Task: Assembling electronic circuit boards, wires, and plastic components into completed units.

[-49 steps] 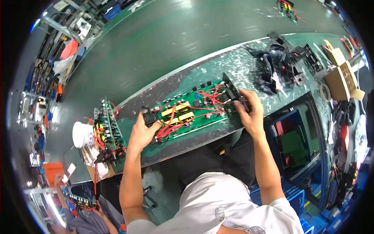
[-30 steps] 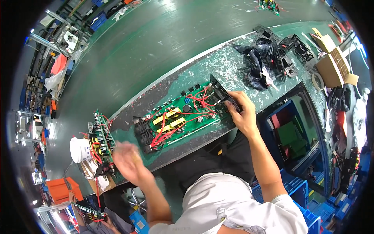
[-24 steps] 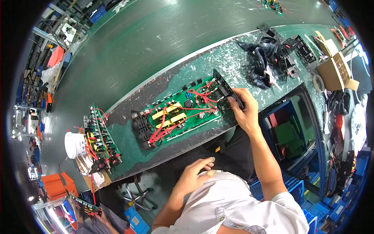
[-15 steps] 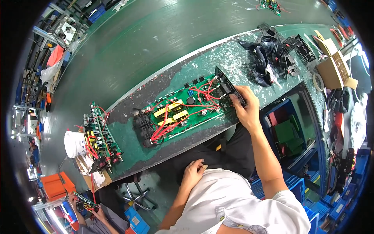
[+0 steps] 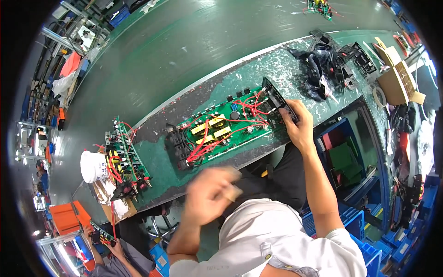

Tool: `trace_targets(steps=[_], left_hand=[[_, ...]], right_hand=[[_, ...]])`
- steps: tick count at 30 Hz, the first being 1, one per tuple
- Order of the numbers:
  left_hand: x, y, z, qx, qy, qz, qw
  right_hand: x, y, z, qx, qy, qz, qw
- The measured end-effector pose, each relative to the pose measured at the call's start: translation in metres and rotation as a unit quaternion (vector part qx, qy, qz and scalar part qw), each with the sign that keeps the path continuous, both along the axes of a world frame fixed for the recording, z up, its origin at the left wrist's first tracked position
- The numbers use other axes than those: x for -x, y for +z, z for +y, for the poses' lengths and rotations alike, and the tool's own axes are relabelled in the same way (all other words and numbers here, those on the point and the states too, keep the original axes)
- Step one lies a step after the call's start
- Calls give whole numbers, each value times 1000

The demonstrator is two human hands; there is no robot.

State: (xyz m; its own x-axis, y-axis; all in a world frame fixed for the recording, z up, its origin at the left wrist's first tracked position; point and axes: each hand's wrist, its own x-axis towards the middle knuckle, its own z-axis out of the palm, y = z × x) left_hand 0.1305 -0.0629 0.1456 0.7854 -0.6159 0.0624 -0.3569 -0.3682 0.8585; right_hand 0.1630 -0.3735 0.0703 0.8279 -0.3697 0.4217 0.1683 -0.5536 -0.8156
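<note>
On the green worktable lies a circuit board assembly [image 5: 217, 124] with yellow transformers, red wires and a black end panel at each end. My right hand [image 5: 299, 125] grips the right black end panel [image 5: 279, 99], thumb on its inner side and fingers behind it. My left hand [image 5: 210, 194] is raised in front of the table's near edge, below the board's left end and apart from it. It is smeared by motion, so its fingers do not show clearly. The left black end panel [image 5: 177, 147] stands untouched.
Left on the table are another wired circuit board [image 5: 127, 154] and a white tub [image 5: 93, 167]. Black plastic bags [image 5: 317, 69] and black panels [image 5: 362, 59] lie at the far right, near a cardboard box [image 5: 398, 84]. A co-worker's hands [image 5: 115, 249] hold a board at lower left.
My left hand has risen from my lap toward the table. The board has shifted slightly right in view, along with the rest of the scene; my right hand stays on its end panel.
</note>
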Motion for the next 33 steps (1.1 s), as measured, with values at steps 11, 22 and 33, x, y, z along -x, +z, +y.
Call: trace_targets(steps=[11, 22, 33], left_hand=[[-123, -24, 43, -190, 185, -27, 964], [-153, 31, 34, -208, 190, -3, 959], [-193, 159, 341, 37, 575, -130, 807]], right_hand=[[6, -23, -6, 12, 22, 48, 999], [12, -60, -38, -128, 117, -16, 985], [9, -40, -40, -101, 87, -26, 991]])
